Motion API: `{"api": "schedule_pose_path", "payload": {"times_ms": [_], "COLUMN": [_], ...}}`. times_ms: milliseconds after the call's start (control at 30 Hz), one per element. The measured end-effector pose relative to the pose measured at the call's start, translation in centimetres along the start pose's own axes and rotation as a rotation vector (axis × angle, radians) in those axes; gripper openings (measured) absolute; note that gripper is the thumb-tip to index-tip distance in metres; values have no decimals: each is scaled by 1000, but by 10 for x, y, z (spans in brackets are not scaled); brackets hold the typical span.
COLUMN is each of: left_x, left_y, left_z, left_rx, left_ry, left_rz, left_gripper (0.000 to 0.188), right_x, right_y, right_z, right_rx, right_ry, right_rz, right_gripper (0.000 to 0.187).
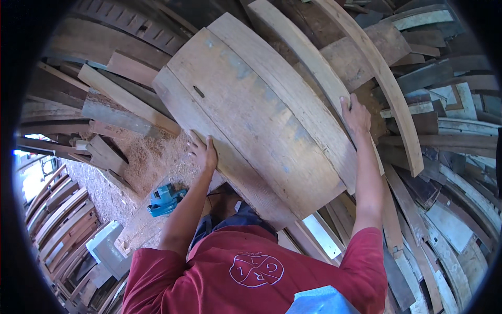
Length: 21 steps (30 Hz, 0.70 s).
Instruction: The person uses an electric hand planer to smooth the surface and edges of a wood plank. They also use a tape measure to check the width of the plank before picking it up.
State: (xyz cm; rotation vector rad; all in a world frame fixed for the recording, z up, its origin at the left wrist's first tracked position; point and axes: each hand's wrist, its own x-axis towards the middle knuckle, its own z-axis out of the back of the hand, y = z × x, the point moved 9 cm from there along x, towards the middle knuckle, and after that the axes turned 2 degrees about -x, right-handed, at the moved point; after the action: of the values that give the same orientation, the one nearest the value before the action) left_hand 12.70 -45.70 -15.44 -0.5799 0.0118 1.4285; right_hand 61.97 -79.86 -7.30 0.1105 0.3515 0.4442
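panel of joined planks lies slanted before us, our left hand spread at its left edge, our right hand on the narrow board alongside, grip unclear to us, with a teal power tool lower left near wood shavings.

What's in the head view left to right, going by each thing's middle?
Stacked curved wood pieces → teal power tool → left hand → wide wooden panel → right hand → long curved plank.
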Motion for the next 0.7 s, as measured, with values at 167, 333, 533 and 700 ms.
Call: {"api": "schedule_pose_path", "payload": {"times_ms": [167, 333, 533, 700], "left_x": [-11, -51, -63, -64], "left_y": [-16, -140, -179, -174], "left_z": [9, -16, -29, -31], "left_rx": [175, 170, 294, 370], "left_ry": [-224, -144, -100, -119], "left_rz": [-129, -567, -649, -636], "left_gripper": [82, 77, 72, 73], "right_x": [1, -3, 4, 7], "right_y": [28, 25, 26, 22], "right_z": [-17, -11, -11, -17], "right_rx": [21, 26, -7, 53], "right_ry": [24, -19, -14, 35], "right_rz": [147, 149, 141, 35], "right_gripper": [51, 52, 53, 63]}}
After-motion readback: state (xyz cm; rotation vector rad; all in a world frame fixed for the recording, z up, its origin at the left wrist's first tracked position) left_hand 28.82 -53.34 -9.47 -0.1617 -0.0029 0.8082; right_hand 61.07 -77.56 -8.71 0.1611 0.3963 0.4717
